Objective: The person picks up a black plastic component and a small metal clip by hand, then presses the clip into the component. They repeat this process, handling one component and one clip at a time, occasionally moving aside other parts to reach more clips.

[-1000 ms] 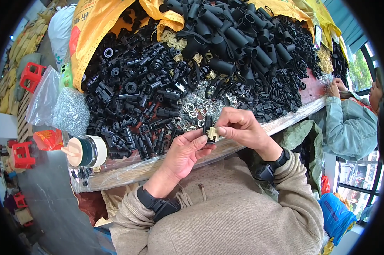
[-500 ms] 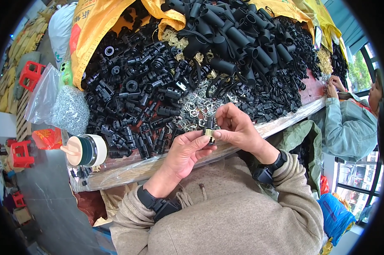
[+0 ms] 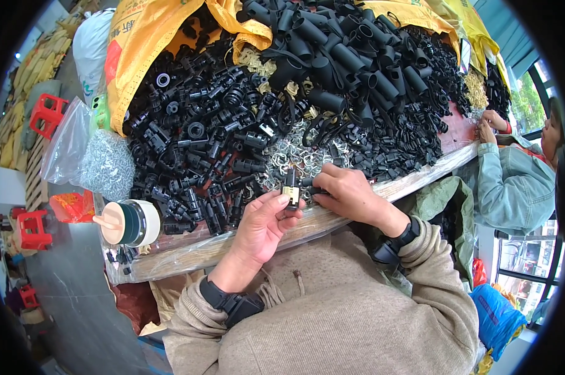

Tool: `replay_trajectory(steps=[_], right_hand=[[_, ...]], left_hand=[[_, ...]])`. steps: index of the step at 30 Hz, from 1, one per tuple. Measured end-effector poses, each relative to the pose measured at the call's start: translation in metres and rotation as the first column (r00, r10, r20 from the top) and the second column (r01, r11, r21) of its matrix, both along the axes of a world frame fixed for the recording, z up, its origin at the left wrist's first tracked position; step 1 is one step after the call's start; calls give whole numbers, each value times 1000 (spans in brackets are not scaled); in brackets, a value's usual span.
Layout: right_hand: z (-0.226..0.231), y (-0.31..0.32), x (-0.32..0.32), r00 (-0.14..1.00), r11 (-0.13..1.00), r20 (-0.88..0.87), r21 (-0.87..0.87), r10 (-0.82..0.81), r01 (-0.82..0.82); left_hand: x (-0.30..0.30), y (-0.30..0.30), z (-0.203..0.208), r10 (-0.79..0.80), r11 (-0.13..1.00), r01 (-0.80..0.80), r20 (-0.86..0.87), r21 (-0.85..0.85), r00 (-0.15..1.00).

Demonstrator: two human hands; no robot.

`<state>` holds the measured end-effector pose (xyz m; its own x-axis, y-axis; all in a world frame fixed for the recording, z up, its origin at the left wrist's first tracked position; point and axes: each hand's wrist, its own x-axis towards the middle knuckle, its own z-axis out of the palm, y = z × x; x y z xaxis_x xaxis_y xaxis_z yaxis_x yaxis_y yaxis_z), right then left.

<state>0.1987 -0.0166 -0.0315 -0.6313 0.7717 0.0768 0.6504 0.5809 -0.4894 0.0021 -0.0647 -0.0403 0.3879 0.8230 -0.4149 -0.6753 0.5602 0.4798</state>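
Note:
My left hand pinches a small black cylindrical part with a cream-coloured piece around it, held upright above the table's near edge. My right hand is just to the right, palm down, its fingers curled together at the table edge. Dark pieces show by those fingertips, but what they grip, if anything, is hidden. Just beyond my hands lies a heap of silvery bent metal clips. To its left spreads a pile of black cylindrical fittings.
Black tubes are heaped at the back, with small black parts before them. A cup and a bag of metal pieces stand left. Yellow sacks line the back. A co-worker sits at right.
My hands have moved apart. The left, still holding the part, has shifted slightly left; the right has let go of it and lowered to the table edge.

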Motion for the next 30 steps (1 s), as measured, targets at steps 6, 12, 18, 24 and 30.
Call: replay_trajectory(steps=[6, 12, 18, 24, 30], right_hand=[[3, -4, -3, 982, 1000, -191, -17, -3, 0], [13, -3, 0, 892, 943, -430, -333, -138, -15], [26, -7, -4, 698, 590, -542, -779, -468, -210], [28, -8, -2, 734, 542, -565, -777, -376, -321], [36, -6, 1, 894, 738, -433, -640, -117, -214]], left_hand=[[-3, -4, 5, 12, 1000, -12, 29, 6, 999], [0, -8, 13, 21, 1000, -21, 9, 1, 1000], [5, -5, 20, 36, 999, -36, -46, 4, 998], [8, -2, 18, 42, 999, -40, -63, 25, 997], [13, -1, 12, 15, 998, -5, -156, 64, 988]])
